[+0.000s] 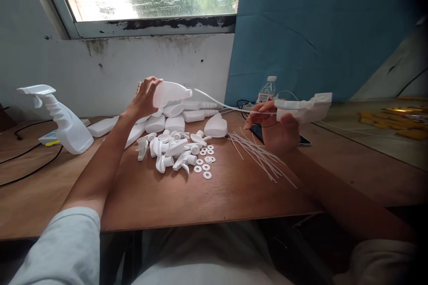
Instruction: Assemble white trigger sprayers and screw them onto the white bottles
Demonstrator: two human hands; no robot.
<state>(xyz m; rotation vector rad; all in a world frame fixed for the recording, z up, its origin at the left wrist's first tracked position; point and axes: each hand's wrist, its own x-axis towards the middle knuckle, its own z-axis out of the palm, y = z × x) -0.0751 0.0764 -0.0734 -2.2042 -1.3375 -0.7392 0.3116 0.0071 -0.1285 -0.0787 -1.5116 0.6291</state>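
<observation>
My left hand is closed round a white plastic bottle, held lying sideways above the table with its neck pointing right. My right hand grips a white spray trigger head, held level with the bottle. A thin white dip tube runs from the trigger head leftward to the bottle's neck. Below lie a heap of white trigger heads, several white washers and a spread of loose thin tubes.
More empty white bottles are stacked behind the heap on the wooden table. An assembled spray bottle stands at the left beside black cables. A water bottle and a phone sit behind my right hand.
</observation>
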